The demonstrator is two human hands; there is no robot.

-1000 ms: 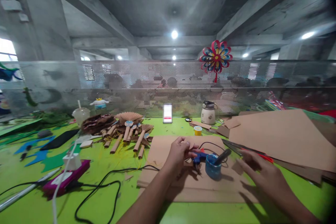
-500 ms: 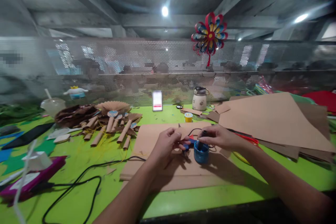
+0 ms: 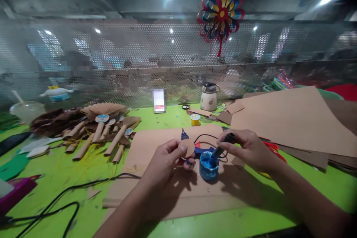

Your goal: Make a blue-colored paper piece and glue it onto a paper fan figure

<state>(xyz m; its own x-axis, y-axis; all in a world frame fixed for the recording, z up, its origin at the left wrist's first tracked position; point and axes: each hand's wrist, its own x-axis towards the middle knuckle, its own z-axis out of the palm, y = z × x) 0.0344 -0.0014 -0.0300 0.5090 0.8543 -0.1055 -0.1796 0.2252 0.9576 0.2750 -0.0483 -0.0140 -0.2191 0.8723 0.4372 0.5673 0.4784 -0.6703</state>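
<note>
My left hand (image 3: 166, 158) pinches a small round piece of brown cardboard (image 3: 188, 147) between thumb and fingers. My right hand (image 3: 248, 148) grips the dark handle of a paintbrush (image 3: 225, 142), and the brush's lower end is inside a jar of blue paint (image 3: 208, 174). The jar stands upright on a stack of brown paper (image 3: 152, 144). Just behind the jar lies a blue tool with a black cord, perhaps a glue gun (image 3: 201, 151), partly covered by the cardboard and the jar. Its pointed end shows beyond my left fingers.
Brown paper fans (image 3: 106, 111) with tube handles are heaped at the left. A yellow thread spool (image 3: 195, 119) and a flask (image 3: 209, 97) stand behind the stack. Large brown sheets (image 3: 281, 119) and red-handled scissors (image 3: 273, 151) lie to the right. A black cord (image 3: 83, 185) crosses the green table.
The view has shifted. My right hand now holds the paintbrush tilted, its handle leaning right, where it stood more upright in the jar. The round cardboard in my left hand now faces the camera.
</note>
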